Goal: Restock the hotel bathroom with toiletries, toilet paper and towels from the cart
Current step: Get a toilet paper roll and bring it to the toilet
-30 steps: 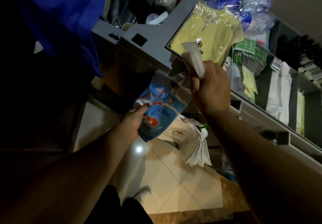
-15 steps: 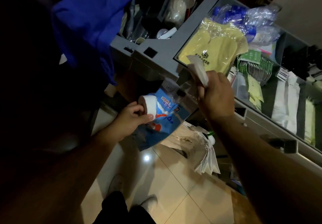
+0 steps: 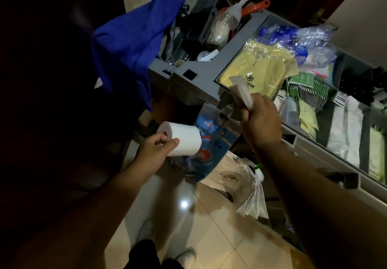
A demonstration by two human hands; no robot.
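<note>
Toilet paper roll (image 3: pixel 184 141) held beside the cart (image 3: pixel 199 80)
Left hand (image 3: pixel 154 150) grips the roll below the cart's corner, thumb across its side, fingers (image 3: pixel 160 138) hooked at its core end; right hand (image 3: pixel 261 122) clenches a white tube (image 3: pixel 240 92) at the cart's edge.

Bare forearms (image 3: pixel 117 187); black trousers (image 3: pixel 144 254); white shoes (image 3: pixel 186 255).

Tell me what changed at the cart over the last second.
The left hand, earlier at the blue pack, took hold of a toilet paper roll and drew it out leftward. The right hand kept its grip on the white packet at the cart edge.
</note>
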